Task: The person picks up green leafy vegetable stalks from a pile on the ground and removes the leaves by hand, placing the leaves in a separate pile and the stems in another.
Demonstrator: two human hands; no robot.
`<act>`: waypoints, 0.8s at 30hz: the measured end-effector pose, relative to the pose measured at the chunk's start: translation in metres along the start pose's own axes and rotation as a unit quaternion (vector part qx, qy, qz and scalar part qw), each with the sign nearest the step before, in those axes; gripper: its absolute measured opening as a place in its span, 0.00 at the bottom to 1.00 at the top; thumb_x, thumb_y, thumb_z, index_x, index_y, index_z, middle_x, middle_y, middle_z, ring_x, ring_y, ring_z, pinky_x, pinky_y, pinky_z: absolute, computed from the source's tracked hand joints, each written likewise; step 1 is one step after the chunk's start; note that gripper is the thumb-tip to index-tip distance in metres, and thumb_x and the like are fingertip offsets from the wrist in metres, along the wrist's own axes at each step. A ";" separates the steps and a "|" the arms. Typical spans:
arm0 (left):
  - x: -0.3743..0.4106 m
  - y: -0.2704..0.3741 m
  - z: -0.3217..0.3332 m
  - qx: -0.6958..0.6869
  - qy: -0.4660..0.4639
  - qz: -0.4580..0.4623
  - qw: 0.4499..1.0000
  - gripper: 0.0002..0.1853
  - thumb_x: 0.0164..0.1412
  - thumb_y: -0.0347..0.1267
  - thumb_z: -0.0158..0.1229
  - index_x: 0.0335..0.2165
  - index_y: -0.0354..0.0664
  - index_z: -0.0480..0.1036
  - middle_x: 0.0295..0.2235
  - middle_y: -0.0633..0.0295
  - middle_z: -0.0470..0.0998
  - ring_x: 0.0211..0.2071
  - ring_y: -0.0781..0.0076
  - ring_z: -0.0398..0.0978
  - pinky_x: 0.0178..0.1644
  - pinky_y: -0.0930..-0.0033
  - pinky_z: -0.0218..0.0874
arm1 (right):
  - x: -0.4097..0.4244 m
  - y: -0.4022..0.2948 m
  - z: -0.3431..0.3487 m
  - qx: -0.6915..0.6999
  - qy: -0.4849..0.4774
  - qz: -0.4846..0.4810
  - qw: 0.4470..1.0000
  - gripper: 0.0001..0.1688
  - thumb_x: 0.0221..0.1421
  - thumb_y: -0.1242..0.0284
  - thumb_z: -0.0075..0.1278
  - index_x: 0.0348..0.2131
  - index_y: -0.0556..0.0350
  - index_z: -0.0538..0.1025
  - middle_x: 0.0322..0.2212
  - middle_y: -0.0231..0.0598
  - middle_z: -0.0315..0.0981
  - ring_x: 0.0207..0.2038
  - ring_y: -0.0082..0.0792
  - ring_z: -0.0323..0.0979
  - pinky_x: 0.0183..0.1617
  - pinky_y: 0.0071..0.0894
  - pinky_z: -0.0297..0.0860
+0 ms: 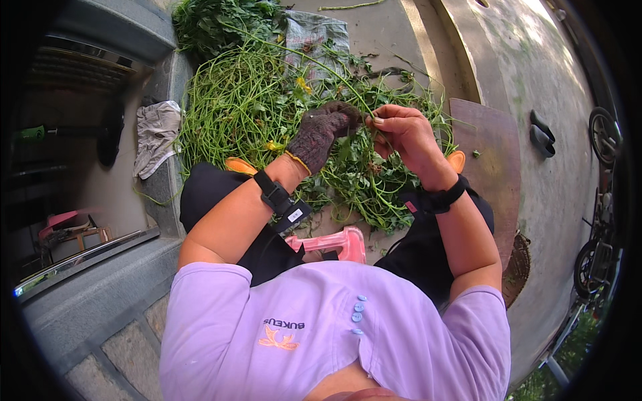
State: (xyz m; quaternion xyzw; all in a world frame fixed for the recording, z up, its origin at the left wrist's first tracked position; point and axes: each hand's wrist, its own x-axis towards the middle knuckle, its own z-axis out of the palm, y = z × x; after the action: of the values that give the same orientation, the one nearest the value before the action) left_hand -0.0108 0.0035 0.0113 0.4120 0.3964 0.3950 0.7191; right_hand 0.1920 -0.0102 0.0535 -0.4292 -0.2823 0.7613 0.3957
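My right hand (404,135), bare, pinches a long green vine stem (321,65) between thumb and fingers. The stem runs up and leftward over the heap. Close beside it is my left hand (326,133), in a dark knitted glove with a yellow cuff edge. Its fingers are curled near the pinched end; whether they grip anything is hidden. Below both hands lie leafy green cuttings (371,175). A large tangle of trimmed green stems (230,105) with a few yellow flowers (303,85) spreads to the left.
Dark leafy vines (220,22) are piled at the far left, beside a woven plastic sack (316,40). A pink plastic stool (353,245) shows between my legs. To the right are a brown board (489,185), dark shoes (541,133) and a wicker basket (516,270). A pale cloth (158,138) lies on the doorstep.
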 end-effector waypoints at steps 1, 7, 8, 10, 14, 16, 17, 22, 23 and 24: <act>0.000 -0.002 0.003 -0.053 -0.009 -0.027 0.998 0.11 0.60 0.29 0.50 0.38 0.35 0.74 0.33 0.60 0.76 0.34 0.73 0.74 0.40 0.71 0.65 | 0.002 0.002 0.001 -0.001 -0.008 0.002 1.000 0.06 0.55 0.78 0.48 0.33 0.66 0.73 0.24 0.36 0.73 0.15 0.26 0.66 0.18 0.24 0.64; 0.007 0.007 -0.003 0.129 -0.041 0.002 0.991 0.13 0.60 0.33 0.51 0.40 0.40 0.75 0.28 0.62 0.75 0.28 0.74 0.71 0.32 0.73 0.63 | 0.011 -0.001 -0.001 0.007 0.030 -0.004 1.000 0.06 0.56 0.78 0.47 0.32 0.66 0.73 0.19 0.36 0.70 0.15 0.29 0.67 0.18 0.26 0.64; 0.013 0.006 -0.006 0.398 -0.084 0.346 0.846 0.13 0.58 0.33 0.52 0.39 0.39 0.76 0.29 0.63 0.77 0.26 0.79 0.69 0.31 0.74 0.63 | 0.010 -0.002 0.001 0.006 0.035 -0.005 0.999 0.06 0.56 0.78 0.47 0.32 0.66 0.73 0.19 0.36 0.70 0.15 0.29 0.67 0.18 0.26 0.64; 0.018 0.001 -0.022 0.371 -0.042 0.220 0.901 0.12 0.58 0.32 0.51 0.37 0.38 0.77 0.30 0.61 0.77 0.26 0.80 0.71 0.32 0.74 0.63 | 0.010 0.000 0.000 0.024 0.017 -0.010 1.000 0.06 0.56 0.77 0.47 0.32 0.65 0.73 0.17 0.36 0.68 0.15 0.30 0.67 0.18 0.28 0.64; 0.016 0.005 -0.048 0.186 0.081 -0.049 0.978 0.09 0.56 0.28 0.52 0.32 0.38 0.79 0.29 0.61 0.79 0.29 0.77 0.75 0.34 0.75 0.67 | 0.003 -0.009 -0.003 0.118 -0.055 -0.026 0.991 0.06 0.57 0.78 0.46 0.33 0.65 0.72 0.21 0.37 0.69 0.19 0.29 0.66 0.20 0.29 0.64; 0.009 -0.002 -0.036 0.086 0.029 -0.022 0.996 0.09 0.55 0.30 0.56 0.33 0.40 0.79 0.30 0.63 0.80 0.31 0.78 0.76 0.35 0.74 0.67 | 0.007 -0.010 -0.007 0.127 -0.046 -0.022 0.991 0.06 0.57 0.78 0.46 0.34 0.65 0.72 0.23 0.36 0.69 0.21 0.28 0.66 0.21 0.29 0.64; 0.008 -0.005 -0.028 0.146 -0.031 0.043 0.988 0.13 0.61 0.31 0.50 0.40 0.37 0.76 0.34 0.59 0.78 0.34 0.74 0.77 0.42 0.71 0.69 | 0.010 -0.010 -0.009 0.132 -0.042 -0.020 0.990 0.06 0.57 0.78 0.45 0.34 0.65 0.72 0.24 0.36 0.69 0.22 0.27 0.66 0.21 0.29 0.64; -0.006 -0.002 0.001 0.180 -0.150 -0.057 0.970 0.15 0.61 0.34 0.53 0.43 0.37 0.74 0.38 0.65 0.77 0.38 0.76 0.75 0.42 0.71 0.68 | 0.019 -0.004 -0.015 0.087 0.020 0.002 0.996 0.09 0.60 0.75 0.44 0.37 0.63 0.73 0.22 0.31 0.66 0.23 0.26 0.65 0.25 0.26 0.64; -0.006 -0.003 0.001 0.112 -0.148 -0.093 0.978 0.15 0.61 0.34 0.53 0.43 0.37 0.74 0.37 0.65 0.77 0.37 0.77 0.75 0.42 0.72 0.68 | 0.022 -0.003 -0.021 0.067 0.018 0.011 0.998 0.09 0.60 0.74 0.44 0.37 0.63 0.73 0.22 0.32 0.67 0.23 0.26 0.66 0.25 0.26 0.65; -0.005 -0.005 0.001 0.044 -0.143 -0.128 0.981 0.15 0.61 0.34 0.54 0.44 0.38 0.74 0.37 0.65 0.77 0.36 0.78 0.75 0.41 0.72 0.68 | 0.025 -0.004 -0.027 0.046 0.015 0.020 0.999 0.10 0.60 0.74 0.44 0.38 0.63 0.73 0.22 0.32 0.67 0.23 0.27 0.67 0.26 0.25 0.66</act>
State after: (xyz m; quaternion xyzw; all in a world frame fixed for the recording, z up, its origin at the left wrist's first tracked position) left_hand -0.0108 -0.0034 0.0083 0.4411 0.3559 0.2194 0.7941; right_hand 0.2089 0.0152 0.0334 -0.4274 -0.2322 0.7750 0.4035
